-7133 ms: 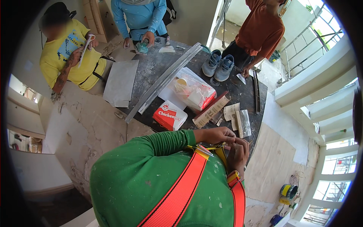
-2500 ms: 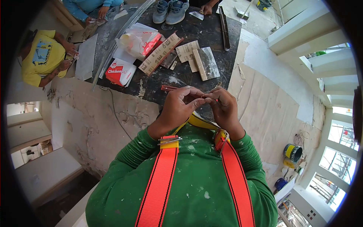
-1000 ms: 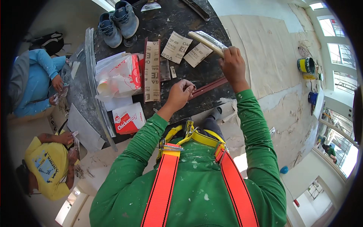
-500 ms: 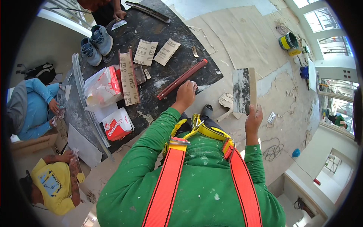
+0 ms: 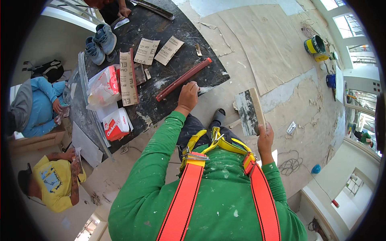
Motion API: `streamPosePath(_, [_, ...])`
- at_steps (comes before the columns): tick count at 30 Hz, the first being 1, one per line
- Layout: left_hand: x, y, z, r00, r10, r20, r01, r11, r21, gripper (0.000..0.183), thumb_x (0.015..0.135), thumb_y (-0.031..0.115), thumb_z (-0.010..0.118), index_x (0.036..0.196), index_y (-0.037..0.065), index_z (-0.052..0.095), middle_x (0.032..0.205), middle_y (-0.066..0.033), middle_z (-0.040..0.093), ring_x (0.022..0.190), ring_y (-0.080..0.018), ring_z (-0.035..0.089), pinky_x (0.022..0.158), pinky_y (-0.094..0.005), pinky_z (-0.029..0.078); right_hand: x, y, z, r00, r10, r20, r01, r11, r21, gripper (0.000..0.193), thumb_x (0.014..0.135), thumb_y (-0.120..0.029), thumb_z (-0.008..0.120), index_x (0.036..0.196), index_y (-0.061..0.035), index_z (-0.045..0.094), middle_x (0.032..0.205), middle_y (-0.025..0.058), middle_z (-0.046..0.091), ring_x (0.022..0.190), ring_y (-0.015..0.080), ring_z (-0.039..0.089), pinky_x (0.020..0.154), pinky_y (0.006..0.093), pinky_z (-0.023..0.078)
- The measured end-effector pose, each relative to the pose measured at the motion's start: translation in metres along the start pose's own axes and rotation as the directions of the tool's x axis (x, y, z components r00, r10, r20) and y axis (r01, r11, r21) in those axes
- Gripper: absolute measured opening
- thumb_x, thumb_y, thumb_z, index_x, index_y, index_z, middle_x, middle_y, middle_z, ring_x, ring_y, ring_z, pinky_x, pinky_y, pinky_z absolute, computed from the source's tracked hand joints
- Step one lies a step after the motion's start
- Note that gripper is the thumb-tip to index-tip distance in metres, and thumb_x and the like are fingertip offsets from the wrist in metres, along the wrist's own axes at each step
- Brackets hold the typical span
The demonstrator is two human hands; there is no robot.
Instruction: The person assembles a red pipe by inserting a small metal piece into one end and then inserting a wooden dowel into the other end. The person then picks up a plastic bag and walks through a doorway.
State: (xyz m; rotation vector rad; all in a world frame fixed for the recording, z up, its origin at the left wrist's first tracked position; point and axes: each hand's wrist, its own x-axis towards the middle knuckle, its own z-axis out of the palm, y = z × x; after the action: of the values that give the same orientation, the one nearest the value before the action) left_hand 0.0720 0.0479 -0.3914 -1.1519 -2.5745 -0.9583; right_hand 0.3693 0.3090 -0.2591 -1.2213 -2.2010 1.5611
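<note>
In my right hand (image 5: pixel 265 141) I grip a flat rectangular board (image 5: pixel 245 112), smeared black and white, with a pale strip along one edge. It is held tilted, out over the floor. My left hand (image 5: pixel 187 97) is closed at the edge of the black table (image 5: pixel 183 44); whatever its fingers hold, if anything, I cannot make out. Just beyond that hand lies a long reddish-brown rolled sandpaper sheet (image 5: pixel 183 79). Farther back are two sandpaper pieces, one sandpaper piece (image 5: pixel 146 51) beside another sandpaper piece (image 5: pixel 169 50). A longer sandpaper strip (image 5: pixel 128 80) lies to the left.
Blue shoes (image 5: pixel 105 38), a plastic bag (image 5: pixel 105 86) and a red-and-white food box (image 5: pixel 116 123) sit on the table's left side. A person's hand (image 5: pixel 124 12) works at its far end. Two seated people are at left. Buckets (image 5: pixel 315 45) and cable (image 5: pixel 290 164) lie at right.
My view has shifted, and the table things appear farther left. The board in my right hand has tilted and come lower and nearer to me. My left hand stays by the table edge.
</note>
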Motion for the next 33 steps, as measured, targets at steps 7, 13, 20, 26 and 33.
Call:
streamPosePath(7, [0.011,-0.011,-0.018,0.989,0.054,0.134,-0.042,0.995,-0.095,0.011,0.086,0.001,0.067,0.097,0.002,0.065,0.112,-0.0130,0.069,0.101,-0.0353,0.067,0.087,-0.0436,0.053,0.030,0.001,-0.008,0.999,-0.025,0.038,0.024,0.999,0.042,0.025,0.105,-0.022,0.061,0.112,0.0013,0.066,0.081,0.0006,0.059,0.071,0.0075,0.051,0.061,0.0278,0.043])
streamPosePath(13, [0.019,-0.017,-0.026,0.965,0.148,0.216,-0.124,0.985,-0.122,0.010,0.088,0.002,0.068,0.098,0.001,0.066,0.112,-0.0134,0.069,0.102,-0.0348,0.067,0.086,-0.0414,0.053,0.033,-0.024,-0.004,0.999,0.054,0.001,-0.054,0.998,0.009,0.033,0.106,-0.030,0.063,0.120,-0.0010,0.069,0.082,0.0037,0.063,0.071,0.0131,0.056,0.063,0.0311,0.046])
streamPosePath(20, [0.022,0.003,-0.046,0.931,0.211,0.299,-0.211,0.977,-0.030,0.008,0.089,0.013,0.069,0.096,0.008,0.069,0.110,-0.0079,0.065,0.099,-0.0270,0.065,0.081,-0.0401,0.049,0.041,-0.022,-0.015,0.967,-0.017,0.256,0.175,0.771,-0.612,0.031,0.095,-0.024,0.073,0.116,-0.0011,0.073,0.106,0.0211,0.061,0.097,0.0392,0.062,0.085,0.0474,0.051])
streamPosePath(26, [0.027,0.013,-0.030,0.917,-0.063,0.393,0.022,0.994,0.107,0.010,0.088,0.017,0.066,0.087,0.008,0.070,0.100,-0.0088,0.063,0.098,-0.0271,0.066,0.078,-0.0433,0.051,0.052,0.045,-0.014,0.941,-0.058,0.335,0.276,0.706,-0.652,0.029,0.089,-0.023,0.074,0.095,0.0058,0.073,0.107,0.0238,0.059,0.101,0.0413,0.059,0.089,0.0487,0.050])
streamPosePath(33, [0.024,0.003,0.006,0.934,-0.287,0.214,0.270,0.957,0.106,0.009,0.081,0.009,0.069,0.076,0.004,0.064,0.085,-0.0171,0.063,0.086,-0.0381,0.067,0.075,-0.0499,0.052,0.055,-0.013,0.002,0.911,-0.402,0.091,0.391,0.774,-0.498,0.027,0.091,-0.017,0.077,0.101,0.0070,0.070,0.097,0.0178,0.060,0.096,0.0355,0.060,0.084,0.0431,0.051])
